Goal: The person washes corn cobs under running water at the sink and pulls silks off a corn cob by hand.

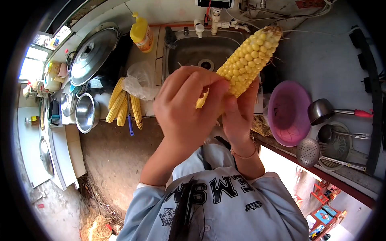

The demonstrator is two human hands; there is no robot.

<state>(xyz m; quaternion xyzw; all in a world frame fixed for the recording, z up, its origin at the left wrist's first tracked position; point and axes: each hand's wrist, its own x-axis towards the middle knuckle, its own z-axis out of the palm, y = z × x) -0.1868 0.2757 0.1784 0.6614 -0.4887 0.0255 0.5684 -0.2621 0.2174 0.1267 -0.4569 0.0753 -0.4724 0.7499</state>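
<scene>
A yellow corn cob (251, 58) is held up at a slant over the front of the sink, its tip pointing to the upper right. My right hand (240, 122), with a thin bracelet at the wrist, grips the cob from below and behind. Curled fingers of my left hand (189, 106) press against the lower part of the cob, thumb and fingertips at the kernels. A bit of yellow shows through the gap in the left hand's fingers. Both hands hide much of the cob's lower end. Fine strands of silk stick out near its tip.
Several corn cobs (117, 102) lie on the counter left, beside a blue-handled tool (131, 125) and a plastic bag (141, 82). A sink (189, 52) sits behind the hands, with a yellow bottle (142, 34) at its left. To the right are a purple basin (287, 114) and a skimmer (308, 152).
</scene>
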